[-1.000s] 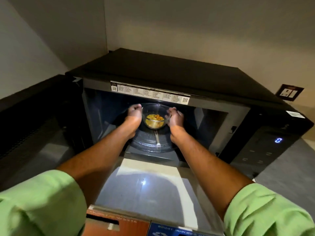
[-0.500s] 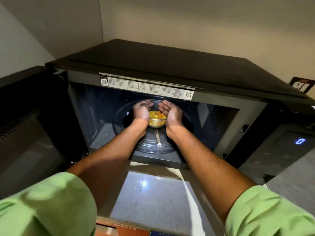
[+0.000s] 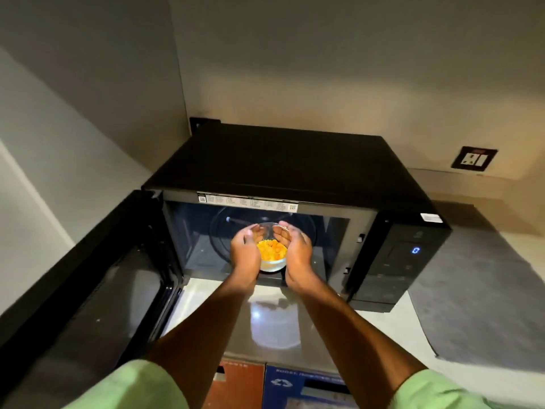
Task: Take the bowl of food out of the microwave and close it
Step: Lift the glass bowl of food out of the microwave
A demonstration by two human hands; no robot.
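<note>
At the microwave [image 3: 295, 160] mouth, left hand [image 3: 245, 252] and right hand [image 3: 296, 251] cup the bowl [image 3: 272, 255].

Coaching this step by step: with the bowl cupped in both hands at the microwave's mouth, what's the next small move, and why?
Probably draw the bowl straight back over the counter: the left hand and right hand cup it at the opening, and the door stands open.

A home kitchen corner: a black microwave [image 3: 295, 178] with its door [image 3: 97, 278] swung open to the left sits on a pale stone counter [image 3: 486, 296] against plain painted walls. A wall socket [image 3: 474, 162] is set low on the far right, and cardboard boxes [image 3: 274, 385] stand near, below the counter edge
</note>
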